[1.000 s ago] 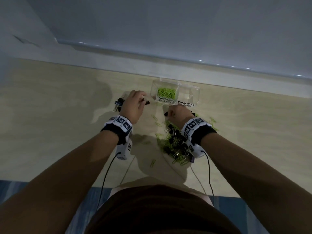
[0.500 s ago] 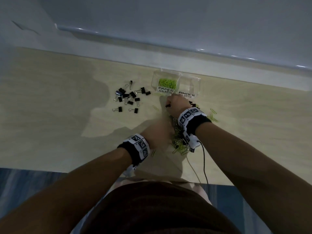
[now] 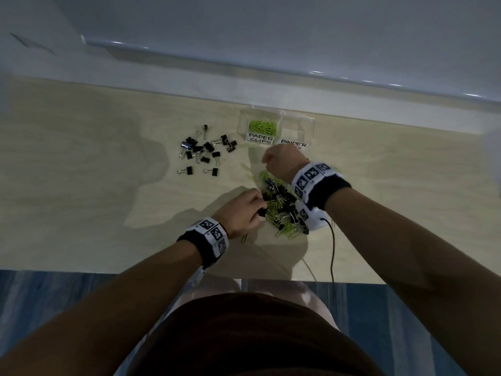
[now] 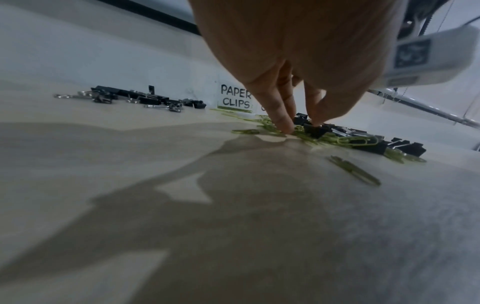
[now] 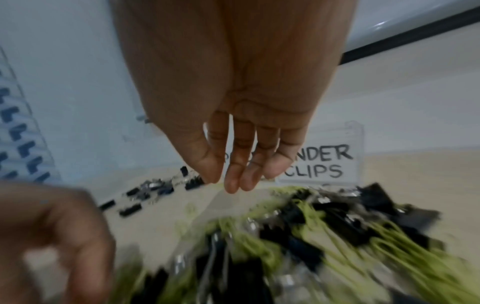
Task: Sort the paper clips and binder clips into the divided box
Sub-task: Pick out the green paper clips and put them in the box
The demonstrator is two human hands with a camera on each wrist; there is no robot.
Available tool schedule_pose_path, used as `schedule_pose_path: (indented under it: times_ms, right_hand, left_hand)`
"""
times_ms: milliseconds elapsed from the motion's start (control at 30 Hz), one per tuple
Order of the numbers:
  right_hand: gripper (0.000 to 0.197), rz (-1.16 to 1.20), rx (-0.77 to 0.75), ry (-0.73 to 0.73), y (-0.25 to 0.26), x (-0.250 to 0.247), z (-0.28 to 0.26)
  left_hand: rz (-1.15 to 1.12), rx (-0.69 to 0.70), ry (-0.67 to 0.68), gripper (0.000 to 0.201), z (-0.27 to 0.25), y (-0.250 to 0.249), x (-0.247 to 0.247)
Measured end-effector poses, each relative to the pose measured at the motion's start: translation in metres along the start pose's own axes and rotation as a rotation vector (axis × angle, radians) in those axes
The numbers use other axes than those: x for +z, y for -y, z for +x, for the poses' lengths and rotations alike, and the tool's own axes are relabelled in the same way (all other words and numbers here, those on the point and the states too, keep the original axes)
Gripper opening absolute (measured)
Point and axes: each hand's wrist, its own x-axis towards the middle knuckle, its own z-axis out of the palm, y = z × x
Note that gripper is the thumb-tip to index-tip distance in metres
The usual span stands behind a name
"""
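Note:
A clear divided box stands at the far side of the table. Its left compartment, labelled PAPER CLIPS, holds green paper clips; the right one is labelled BINDER CLIPS. A mixed pile of green paper clips and black binder clips lies in front of it. My left hand is at the pile's left edge and pinches a black binder clip between thumb and fingers. My right hand hangs over the pile's far end near the box, fingers relaxed and holding nothing.
A separate group of black binder clips lies on the wooden table left of the box. Loose green paper clips lie scattered around the pile. A white wall ledge runs behind the box. Cables trail from my wrists over the near edge.
My left hand came back from the binder clip group on the left to the mixed pile and took hold of a clip. My right hand stayed in front of the box.

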Motion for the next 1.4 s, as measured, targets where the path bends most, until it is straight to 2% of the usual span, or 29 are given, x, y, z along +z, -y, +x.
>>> schedule_pose_path:
  times_ms: [133,267,367,467,633,767,900,1000,1100,1200,1300,1400]
  right_hand:
    - [0.008,-0.140,0.041,0.081,-0.017,0.019,-0.019]
    - [0.017,-0.173,0.061,0.063,-0.020,0.034,-0.025]
    - [0.011,-0.108,0.098,0.028,-0.019,0.037,-0.026]
    - [0.014,0.049,0.152,-0.012,-0.025,0.033,-0.029]
    - [0.007,0.245,0.243,-0.106,-0.041,0.019,-0.042]
    - [0.010,0.278,0.209,-0.148,-0.033,0.001,-0.043]
    - [0.010,0.495,0.147,-0.192,-0.005,-0.008,-0.027]
    - [0.008,0.574,0.102,-0.221,0.008,-0.004,-0.015]
    - [0.011,0.411,0.112,-0.175,0.005,0.003,-0.010]
    - [0.026,0.105,0.100,-0.029,-0.004,0.010,-0.012]
    - [0.026,-0.086,0.069,0.062,-0.008,0.018,-0.017]
    - [0.022,-0.220,-0.015,0.079,-0.010,0.025,-0.018]
  left_hand:
    - [0.075,-0.002,0.017,0.032,-0.003,0.006,0.007]
    - [0.090,-0.073,0.077,0.037,0.003,-0.002,0.008]
    - [0.099,-0.112,0.042,0.032,0.009,-0.008,0.009]
    - [0.051,-0.118,-0.003,0.024,0.016,-0.008,0.009]
    - [-0.152,-0.155,-0.151,0.018,0.010,-0.006,-0.002]
    - [-0.263,-0.246,-0.244,0.014,0.005,0.010,-0.033]
    - [-0.199,-0.374,-0.414,0.015,0.007,0.041,-0.068]
    - [-0.017,-0.459,-0.481,0.022,0.008,0.065,-0.079]
    - [0.165,-0.487,-0.511,0.028,0.008,0.069,-0.074]
    - [0.172,-0.394,-0.471,0.023,0.011,0.046,-0.055]
    - [0.085,-0.290,-0.274,0.019,0.018,0.013,-0.026]
    - [0.071,-0.321,-0.141,0.027,0.031,-0.010,-0.001]
